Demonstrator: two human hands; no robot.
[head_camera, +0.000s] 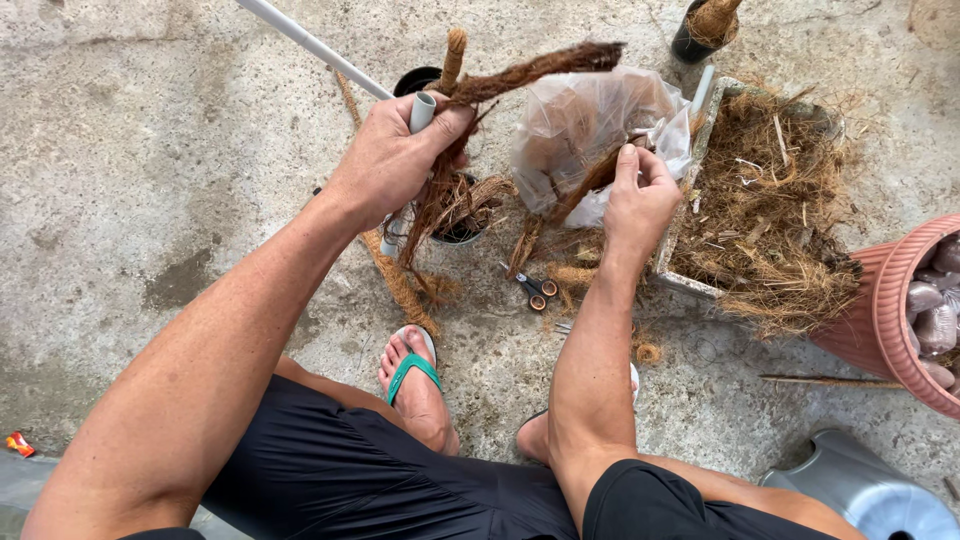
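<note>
My left hand (392, 158) grips a short grey pipe (421, 112) together with a strip of brown coconut fibre (530, 70) that sticks out to the upper right. My right hand (638, 195) pinches another strip of fibre (590, 182) at the mouth of a clear plastic bag (590, 125). A black pot (458, 215) with fibre in it sits on the concrete under my left hand. A fibre-wrapped pole (398, 282) lies beside it.
Small scissors (535, 290) lie on the concrete between my arms. A white tray (690, 215) heaped with loose fibre sits right. A pink ribbed pot (890, 320) stands far right, a long white pipe (310, 45) top left, a grey stool (860, 490) bottom right.
</note>
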